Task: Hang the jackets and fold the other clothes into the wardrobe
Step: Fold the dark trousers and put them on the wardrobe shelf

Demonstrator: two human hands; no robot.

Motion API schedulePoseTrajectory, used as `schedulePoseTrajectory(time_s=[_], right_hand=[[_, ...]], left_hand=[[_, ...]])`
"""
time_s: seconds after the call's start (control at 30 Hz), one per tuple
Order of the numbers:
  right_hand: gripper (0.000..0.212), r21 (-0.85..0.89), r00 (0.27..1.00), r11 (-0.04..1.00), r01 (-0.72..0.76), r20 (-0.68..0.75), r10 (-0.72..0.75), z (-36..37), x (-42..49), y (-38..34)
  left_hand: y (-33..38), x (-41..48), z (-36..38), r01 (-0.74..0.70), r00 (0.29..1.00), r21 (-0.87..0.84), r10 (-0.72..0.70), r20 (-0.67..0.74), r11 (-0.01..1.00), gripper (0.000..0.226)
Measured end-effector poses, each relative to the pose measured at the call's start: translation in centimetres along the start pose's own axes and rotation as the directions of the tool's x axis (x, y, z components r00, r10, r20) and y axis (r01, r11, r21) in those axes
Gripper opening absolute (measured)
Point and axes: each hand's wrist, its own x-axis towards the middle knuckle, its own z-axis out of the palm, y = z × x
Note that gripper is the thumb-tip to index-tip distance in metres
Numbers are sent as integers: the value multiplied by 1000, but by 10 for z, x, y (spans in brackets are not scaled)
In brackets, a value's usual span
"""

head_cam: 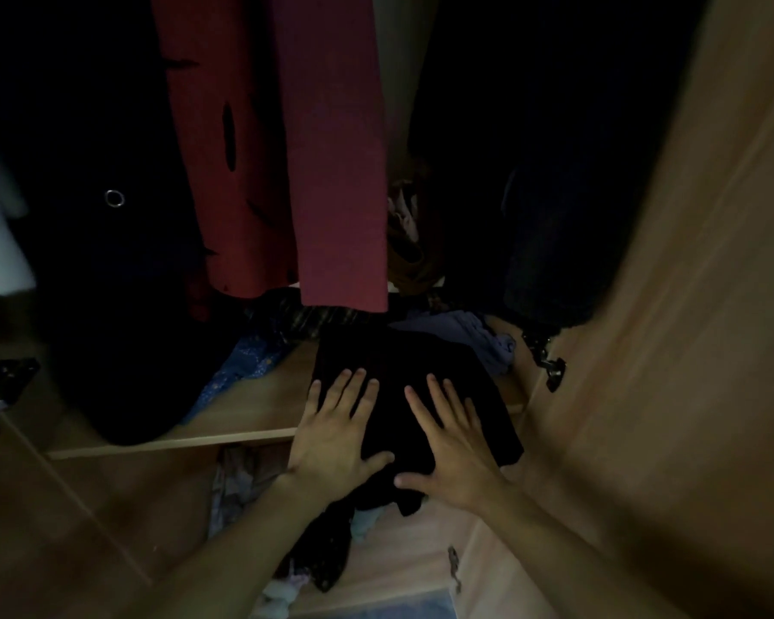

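A folded black garment (pixel 403 368) lies on the wooden wardrobe shelf (pixel 260 417), partly over its front edge. My left hand (pixel 338 433) presses flat on the garment's left side with fingers straight and spread. My right hand (pixel 450 444) lies flat on its right side, fingers also spread. Above the shelf hang a red jacket (pixel 287 149), a black coat (pixel 99 172) with a metal ring on the left, and dark clothes (pixel 555 172) on the right.
Behind the black garment lie a lilac cloth (pixel 479 337), a blue patterned cloth (pixel 242 368) and a striped dark one (pixel 305 321). Loose clothes (pixel 322 547) sit on the lower shelf. The open wardrobe door (pixel 689 350) stands at the right, with a hinge (pixel 550 368).
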Motion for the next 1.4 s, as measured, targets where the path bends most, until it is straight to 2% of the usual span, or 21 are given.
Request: schedulePoseTrajectory(time_s=[0.07, 0.17, 0.33, 0.53, 0.7, 0.87, 1.03, 1.17, 1.27, 1.4], right_hand=[[137, -75, 999, 996, -37, 0, 37, 10, -4, 0], [147, -132, 994, 985, -111, -17, 109, 24, -4, -6], [144, -126, 983, 977, -174, -76, 165, 32, 5, -12], [135, -137, 992, 983, -124, -52, 118, 23, 21, -5], [127, -144, 996, 986, -87, -26, 84, 13, 27, -3], [128, -133, 996, 988, -84, -28, 81, 13, 27, -6], [129, -108, 994, 990, -95, -59, 89, 17, 23, -7], [139, -135, 986, 983, -121, -127, 104, 35, 3, -16], [148, -194, 989, 976, -102, -123, 79, 51, -8, -20], [145, -161, 981, 979, -125, -169, 97, 54, -1, -22]], left_hand=[[-3, 3, 3, -3, 1000, -3, 3, -4, 1000, 104], [-2, 0, 4, -13, 1000, 3, 14, -15, 1000, 102], [0, -10, -5, -51, 997, 10, 52, -57, 999, 103], [6, -32, 6, -267, 962, 159, 272, -14, 951, 110], [2, -24, 24, -211, 977, 170, 211, 19, 962, 121], [-9, -15, 37, -225, 972, 241, 234, -10, 944, 113], [-13, -13, 35, -240, 970, 219, 244, 11, 946, 121], [-17, -13, 30, -237, 971, 204, 239, 13, 950, 115], [-20, -12, 29, -237, 971, 191, 235, 30, 953, 118], [-23, -11, 30, -231, 973, 187, 226, 47, 955, 121]])
